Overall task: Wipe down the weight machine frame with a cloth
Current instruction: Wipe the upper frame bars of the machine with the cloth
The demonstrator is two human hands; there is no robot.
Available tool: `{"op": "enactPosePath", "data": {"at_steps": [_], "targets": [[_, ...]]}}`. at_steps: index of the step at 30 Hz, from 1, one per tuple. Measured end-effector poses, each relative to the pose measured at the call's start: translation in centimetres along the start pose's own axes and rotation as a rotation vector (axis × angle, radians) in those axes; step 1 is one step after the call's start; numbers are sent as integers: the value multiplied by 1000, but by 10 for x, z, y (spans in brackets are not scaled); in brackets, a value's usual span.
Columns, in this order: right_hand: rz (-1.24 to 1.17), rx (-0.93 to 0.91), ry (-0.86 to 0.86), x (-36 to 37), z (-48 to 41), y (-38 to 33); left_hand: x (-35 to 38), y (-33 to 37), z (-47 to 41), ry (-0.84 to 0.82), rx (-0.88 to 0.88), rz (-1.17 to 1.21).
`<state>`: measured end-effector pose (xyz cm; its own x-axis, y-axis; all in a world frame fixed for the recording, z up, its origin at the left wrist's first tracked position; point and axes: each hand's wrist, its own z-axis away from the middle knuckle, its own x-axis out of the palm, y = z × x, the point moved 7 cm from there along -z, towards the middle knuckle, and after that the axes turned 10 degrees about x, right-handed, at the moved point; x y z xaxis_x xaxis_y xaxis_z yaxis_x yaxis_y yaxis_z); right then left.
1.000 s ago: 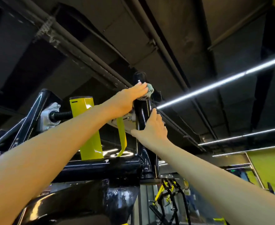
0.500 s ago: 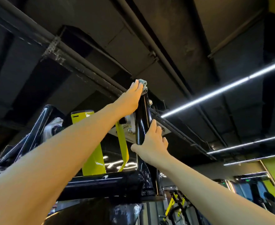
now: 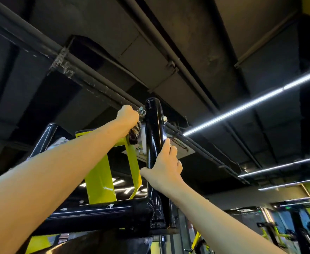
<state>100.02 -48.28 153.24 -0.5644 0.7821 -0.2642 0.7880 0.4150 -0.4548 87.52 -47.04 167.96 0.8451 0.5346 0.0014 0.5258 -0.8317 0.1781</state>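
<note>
My left grip (image 3: 127,116) squeezes the cloth (image 3: 134,133) against the black post (image 3: 154,125) at centre frame, my right grip (image 3: 164,167) clasping it lower, likely for balance.

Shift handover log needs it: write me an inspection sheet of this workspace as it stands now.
Surface: glossy black upright post and horizontal tube; pale specks on the tube near their joint.
Job's things: cloth, bunched, at the post's upper left side; whether it touches the post cannot be told.
Clutter: nothing seen.
Grippers: left hand grips the cloth; right hand grips the post lower down, with its thumb on the post's left side.
Cables: nothing seen.
Surroundings: yellow-green plate behind the frame; dark ceiling with pipes; light strips; other machines at lower right, blurred.
</note>
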Motion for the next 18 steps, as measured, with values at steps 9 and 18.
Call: {"op": "enactPosePath", "data": {"at_steps": [9, 18], "targets": [[-13, 12, 42, 1, -1, 1, 20, 37, 47, -25, 473, -233], [-5, 6, 38, -2, 1, -2, 20, 47, 11, -67, 454, -373]]}}
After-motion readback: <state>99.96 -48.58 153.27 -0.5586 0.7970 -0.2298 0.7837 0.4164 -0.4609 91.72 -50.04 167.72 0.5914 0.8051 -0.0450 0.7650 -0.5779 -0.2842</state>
